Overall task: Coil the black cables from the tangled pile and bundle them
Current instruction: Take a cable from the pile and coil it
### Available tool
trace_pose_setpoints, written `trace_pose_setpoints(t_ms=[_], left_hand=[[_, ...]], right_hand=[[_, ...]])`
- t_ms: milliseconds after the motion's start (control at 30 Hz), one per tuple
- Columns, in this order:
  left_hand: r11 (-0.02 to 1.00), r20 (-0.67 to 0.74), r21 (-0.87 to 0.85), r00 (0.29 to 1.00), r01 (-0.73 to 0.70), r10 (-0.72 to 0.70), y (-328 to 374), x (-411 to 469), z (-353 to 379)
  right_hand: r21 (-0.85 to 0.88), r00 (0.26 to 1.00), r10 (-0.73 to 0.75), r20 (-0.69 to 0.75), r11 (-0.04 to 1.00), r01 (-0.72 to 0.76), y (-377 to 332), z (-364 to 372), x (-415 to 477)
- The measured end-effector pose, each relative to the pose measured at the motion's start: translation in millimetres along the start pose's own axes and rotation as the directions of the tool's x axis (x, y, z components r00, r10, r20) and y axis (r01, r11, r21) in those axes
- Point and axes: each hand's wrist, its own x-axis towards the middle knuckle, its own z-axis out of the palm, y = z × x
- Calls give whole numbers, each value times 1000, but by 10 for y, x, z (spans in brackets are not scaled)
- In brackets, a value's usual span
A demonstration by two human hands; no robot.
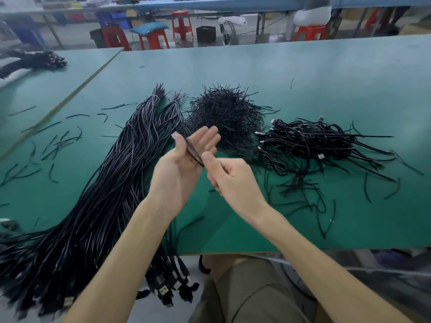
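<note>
A thick bundle of long black cables (112, 173) lies diagonally across the green table (303, 71), its USB plugs (163, 287) hanging over the near edge. My left hand (184, 164) is raised palm up, fingers straight, with a thin black cable (193, 152) lying across the palm under the thumb. My right hand (229, 178) pinches the lower end of that cable between thumb and forefinger. A heap of short black ties (224, 113) sits behind my hands. Coiled, bundled cables (310, 141) are piled to the right.
Loose black ties (56, 143) are scattered on the left of the table and more (314, 201) on the right. Another cable pile (44, 59) lies on the neighbouring table at far left. Red stools (154, 38) stand beyond the table. My knees are under the near edge.
</note>
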Motion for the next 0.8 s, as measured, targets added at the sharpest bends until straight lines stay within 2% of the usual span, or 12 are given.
trace_pose_setpoints(t_ms=[67,133,167,233,267,333,400,433,533,633,700,800], left_hand=[[929,16,-368,999,44,-41,121,-18,6],[874,88,-479,995,82,-45,258,-78,-15],[913,125,-399,991,85,-38,321,-118,-30],[997,237,61,970,48,-61,408,-207,-39],[931,291,366,951,-8,-106,410,-240,-34],[615,317,778,925,-129,-207,325,-230,-16],[397,273,896,952,-199,-138,232,-180,32],[366,244,907,968,-209,-52,196,-155,52],[582,76,800,987,-146,144,123,-70,12],[939,-103,341,992,-40,79,48,9,-58],[998,-103,64,995,15,-8,34,10,-51],[995,-73,-96,996,37,-44,52,-9,-28]], right_hand=[[-40,1000,2,18,999,-2,65,12,-26],[-57,1000,12,-16,998,-13,110,-60,-6],[-59,998,16,-58,998,-19,121,-115,26],[-90,989,9,-149,996,-22,111,-220,121],[-123,983,-12,-184,992,-11,95,-251,181],[-196,972,-64,-225,980,19,46,-255,283],[-244,965,-109,-239,969,49,-13,-187,322],[-245,964,-117,-240,968,57,-29,-144,319],[-113,967,-70,-243,993,44,-10,-54,249],[-137,978,-54,-202,990,27,52,-4,138],[-162,990,-39,-138,987,16,94,49,62],[-180,995,10,-96,983,-27,118,59,21]])
